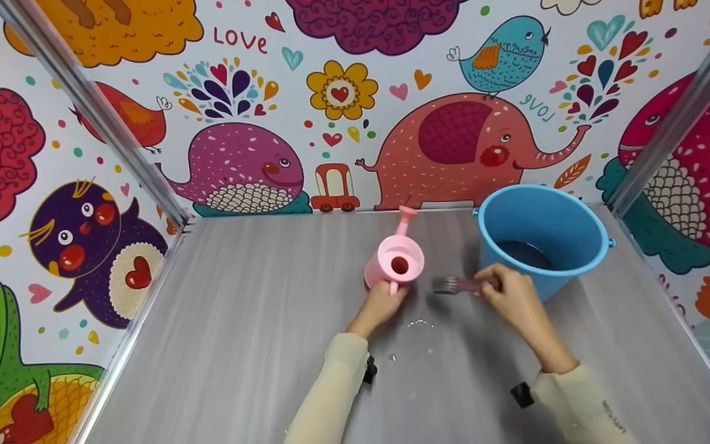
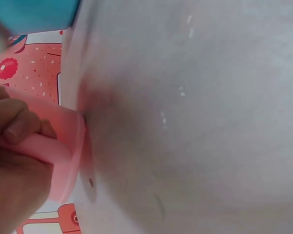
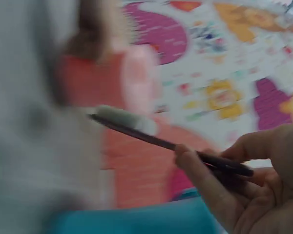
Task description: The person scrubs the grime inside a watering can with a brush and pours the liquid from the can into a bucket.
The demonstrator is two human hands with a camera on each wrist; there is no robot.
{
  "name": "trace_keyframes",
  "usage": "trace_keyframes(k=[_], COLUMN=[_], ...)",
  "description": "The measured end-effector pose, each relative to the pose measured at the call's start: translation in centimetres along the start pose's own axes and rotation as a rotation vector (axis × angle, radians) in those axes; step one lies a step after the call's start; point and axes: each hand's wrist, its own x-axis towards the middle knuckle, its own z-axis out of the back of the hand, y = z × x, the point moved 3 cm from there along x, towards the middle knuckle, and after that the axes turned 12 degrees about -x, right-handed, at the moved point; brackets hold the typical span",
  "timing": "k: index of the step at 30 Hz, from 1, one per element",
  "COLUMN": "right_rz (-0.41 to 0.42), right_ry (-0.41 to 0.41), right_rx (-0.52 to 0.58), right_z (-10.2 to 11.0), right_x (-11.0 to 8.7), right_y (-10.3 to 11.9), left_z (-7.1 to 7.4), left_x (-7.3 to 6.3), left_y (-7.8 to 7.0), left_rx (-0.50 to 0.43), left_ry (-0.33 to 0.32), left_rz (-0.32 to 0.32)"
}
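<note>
My left hand (image 1: 384, 303) grips the handle of a pink watering can (image 1: 407, 254), whose spout points to the back wall. Dark red shows through the opening in its top. In the left wrist view, my fingers curl round the handle and the can's base is right at the tabletop. My right hand (image 1: 511, 296) pinches a small brush (image 3: 151, 140) by its thin dark handle, in front of the bucket. The brush's greyish bristles (image 3: 116, 116) point left, toward the can. The right wrist view is blurred.
A blue bucket (image 1: 546, 268) with dark liquid at its bottom stands at the back right, just beyond my right hand. Water drops (image 1: 420, 323) lie on the grey table (image 1: 238, 345). Cartoon-printed walls (image 1: 342, 142) and metal posts (image 1: 102, 117) border the table.
</note>
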Motion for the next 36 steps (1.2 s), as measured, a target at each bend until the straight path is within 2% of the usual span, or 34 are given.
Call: trace_keyframes(k=[4, 6, 8, 13, 18, 21, 26, 30, 33, 36], right_rz=[-0.070, -0.069, -0.051, 0.019, 0.068, 0.130, 0.207, 0.214, 0.265, 0.348], right_ry=[0.007, 0.012, 0.054, 0.180, 0.143, 0.110, 0.118, 0.125, 0.039, -0.100], right_rx=[0.064, 0.074, 0.069, 0.014, -0.095, -0.182, -0.269, -0.205, -0.124, -0.058], right_z=[-5.0, -6.7, -8.0, -10.2, -11.2, -11.5, -10.9, -8.5, -5.2, -1.0], right_x=[-0.2, -0.3, -0.7, -0.9, -0.6, -0.6, -0.4, -0.3, 0.1, 0.5], right_y=[-2.8, -3.1, -3.2, -2.6, -2.5, -2.5, -1.9, -0.9, 0.2, 1.1], left_z=[-0.1, 0.1, 0.1, 0.2, 0.0, 0.0, 0.1, 0.1, 0.0, 0.1], left_x=[0.0, 0.0, 0.0, 0.1, 0.1, 0.1, 0.1, -0.1, -0.2, -0.2], left_y=[0.0, -0.1, -0.1, -0.1, 0.0, 0.0, -0.3, -0.4, -0.4, -0.3], left_rx=[0.028, 0.037, 0.042, 0.043, 0.039, 0.057, 0.062, 0.047, 0.037, 0.029], left_ry=[0.009, 0.008, 0.006, -0.004, 0.009, 0.015, 0.007, 0.015, 0.025, 0.023], left_rz=[0.000, 0.000, 0.010, 0.015, 0.021, 0.013, -0.018, -0.001, 0.014, 0.019])
